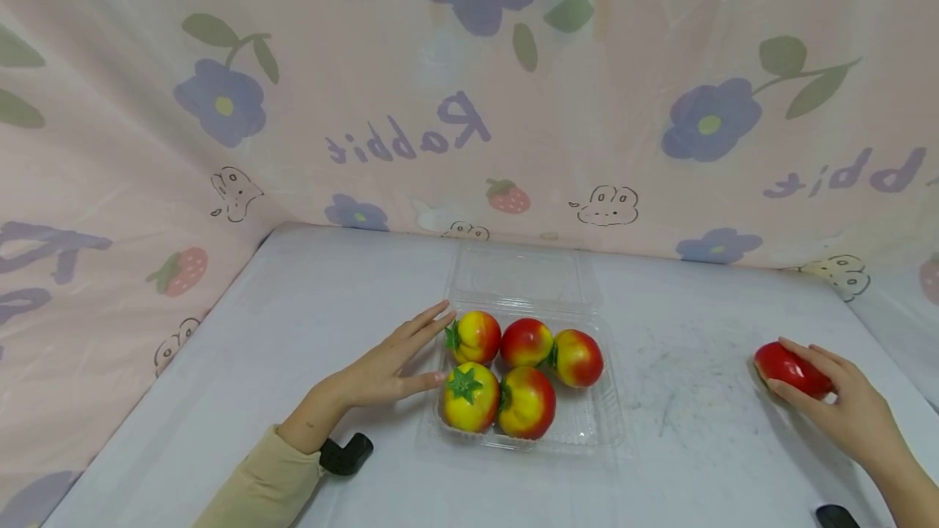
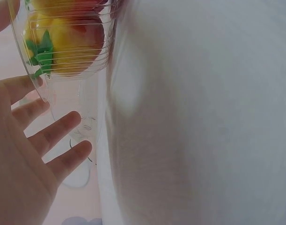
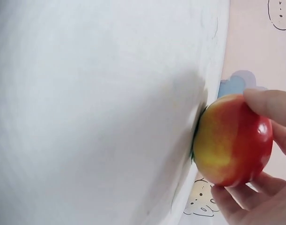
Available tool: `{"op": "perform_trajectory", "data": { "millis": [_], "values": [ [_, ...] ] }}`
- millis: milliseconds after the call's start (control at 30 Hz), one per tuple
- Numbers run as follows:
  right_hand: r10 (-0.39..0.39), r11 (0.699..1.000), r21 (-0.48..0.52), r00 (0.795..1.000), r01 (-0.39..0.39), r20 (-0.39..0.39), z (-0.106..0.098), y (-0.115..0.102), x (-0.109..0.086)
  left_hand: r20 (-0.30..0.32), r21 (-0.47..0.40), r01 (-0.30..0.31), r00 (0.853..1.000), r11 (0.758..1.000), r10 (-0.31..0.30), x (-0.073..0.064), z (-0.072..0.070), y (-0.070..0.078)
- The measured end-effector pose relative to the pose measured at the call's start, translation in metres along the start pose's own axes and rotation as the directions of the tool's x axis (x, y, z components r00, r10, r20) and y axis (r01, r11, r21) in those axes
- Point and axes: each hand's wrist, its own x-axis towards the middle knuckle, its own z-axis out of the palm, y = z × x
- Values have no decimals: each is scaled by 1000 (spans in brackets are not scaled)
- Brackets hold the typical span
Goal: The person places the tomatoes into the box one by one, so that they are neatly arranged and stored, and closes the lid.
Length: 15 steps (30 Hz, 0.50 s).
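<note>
At the right of the table, my right hand (image 1: 854, 410) grips a red-and-yellow toy tomato (image 1: 792, 369) between thumb and fingers. In the right wrist view this tomato (image 3: 234, 143) has its green leafy end turned to the white tabletop, on or just above it. My left hand (image 1: 389, 365) has its fingers spread at the left side of a clear plastic clamshell box (image 1: 587, 426), and the left wrist view shows fingertips at the box wall. Several similar toy tomatoes (image 1: 526, 402) lie in two rows inside the box, filling its left and middle.
The box's clear lid (image 1: 521, 274) is folded back toward the patterned curtain (image 1: 557, 121) behind the table. White tabletop (image 1: 682, 349) lies between the box and my right hand. A black wrist device (image 1: 347, 455) sits by the left wrist, another (image 1: 836, 517) near the right.
</note>
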Motion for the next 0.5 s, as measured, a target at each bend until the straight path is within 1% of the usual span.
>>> {"op": "perform_trajectory", "data": {
  "millis": [200,333,500],
  "values": [
    [-3,1000,-1,1000,3,-23,1,2,2,1,0,3,1000,1000,-3,0,1,0],
    [-2,1000,-3,999,2,-45,1,-1,1,1,-2,7,1000,1000,-7,0,1,0],
    [7,1000,0,999,-7,-53,-2,-6,-1,2,-4,16,1000,1000,-16,0,1,1]
  ]
}}
